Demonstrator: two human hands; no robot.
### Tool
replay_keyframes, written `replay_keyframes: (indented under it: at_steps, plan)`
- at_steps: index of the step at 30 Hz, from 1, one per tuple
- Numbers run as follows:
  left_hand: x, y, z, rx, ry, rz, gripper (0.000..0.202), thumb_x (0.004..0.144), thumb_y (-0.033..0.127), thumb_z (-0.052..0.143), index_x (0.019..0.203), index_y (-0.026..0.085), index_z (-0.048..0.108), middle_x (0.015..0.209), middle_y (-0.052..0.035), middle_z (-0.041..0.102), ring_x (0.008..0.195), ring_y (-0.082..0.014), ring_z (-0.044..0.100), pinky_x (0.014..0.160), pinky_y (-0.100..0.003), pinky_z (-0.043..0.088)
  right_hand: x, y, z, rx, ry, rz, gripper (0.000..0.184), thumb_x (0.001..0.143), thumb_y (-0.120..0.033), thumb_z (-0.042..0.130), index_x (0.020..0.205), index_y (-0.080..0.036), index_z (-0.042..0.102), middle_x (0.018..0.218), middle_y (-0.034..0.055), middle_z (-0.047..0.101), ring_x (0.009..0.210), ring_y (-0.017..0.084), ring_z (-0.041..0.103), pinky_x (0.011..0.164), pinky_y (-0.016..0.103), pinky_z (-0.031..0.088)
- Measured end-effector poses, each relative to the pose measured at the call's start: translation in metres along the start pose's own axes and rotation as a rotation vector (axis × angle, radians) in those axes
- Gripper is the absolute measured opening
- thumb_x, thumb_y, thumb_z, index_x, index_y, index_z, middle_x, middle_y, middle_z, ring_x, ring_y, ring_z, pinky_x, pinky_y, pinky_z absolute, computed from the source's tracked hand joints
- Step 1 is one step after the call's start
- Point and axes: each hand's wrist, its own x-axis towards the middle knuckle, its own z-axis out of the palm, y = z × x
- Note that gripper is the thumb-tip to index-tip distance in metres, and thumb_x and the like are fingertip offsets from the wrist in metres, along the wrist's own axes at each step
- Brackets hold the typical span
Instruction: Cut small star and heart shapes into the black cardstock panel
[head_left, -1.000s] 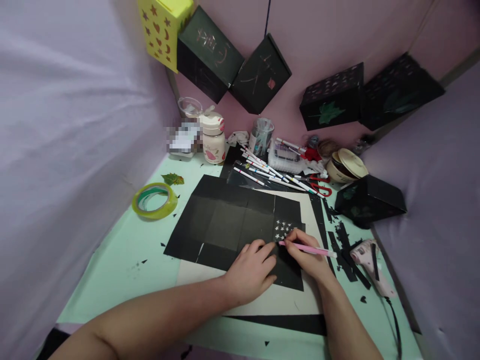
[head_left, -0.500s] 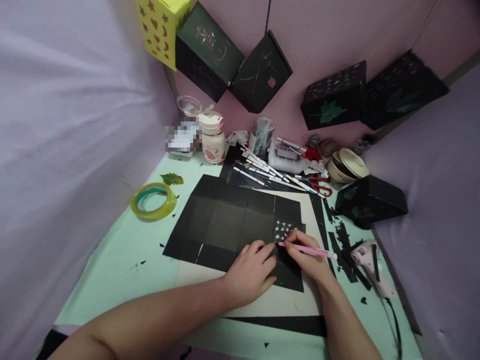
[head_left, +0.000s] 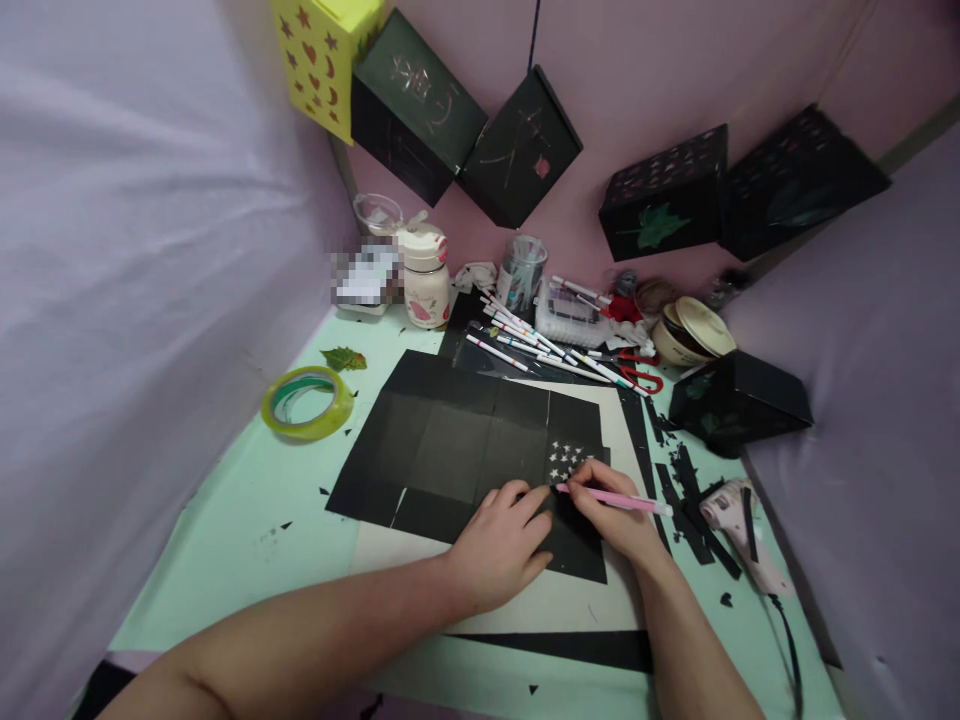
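Pale cloth walls in a small nook, and a mint-green bench fills its floor. The left hand lies palm down, fingers loosely spread, on a sheet of black card in the middle of the bench. The right hand, just beside it, is closed on a pink pen, whose tip is at the card near the left fingertips. Just beyond the tip, rows of small white stars show on the card. A white sheet lies under the card.

To the right are black paper strips and a pink glue gun with its cord; farther back on that side sits a black box. To the left lie a roll of yellow tape and a leaf. Behind the card are white pens, red-handled scissors, a jar and a bottle. Above hang a yellow box and dark boxes.
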Motion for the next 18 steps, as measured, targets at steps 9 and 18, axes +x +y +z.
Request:
replay_keyframes:
  at_steps: [9,18]
  plan:
    - [-0.0004,0.0000,-0.0007,-0.004,0.002,0.001,0.031,0.086,0.034,0.064,0.111,0.017,0.058,0.136,-0.0076,0.050,0.117,-0.0287,0.041,0.090,-0.044,0.046,0.0001,0.0016,-0.0001,-0.013,0.001,-0.008,0.020,0.083,-0.027,0.057,0.065,-0.020,0.051,0.063,-0.0026,0.050,0.060,0.013,0.044,0.054,0.024,0.033]
    - [-0.0001,-0.0002,-0.0009,-0.008,0.002,0.002,0.032,0.086,0.034,0.063,0.112,0.017,0.057,0.136,-0.0076,0.050,0.117,-0.0288,0.041,0.092,-0.044,0.045,0.0001,0.0009,-0.0005,-0.011,0.001,-0.012,0.019,0.083,-0.024,0.057,0.066,-0.019,0.050,0.064,-0.0029,0.049,0.061,0.013,0.045,0.055,0.024,0.034]
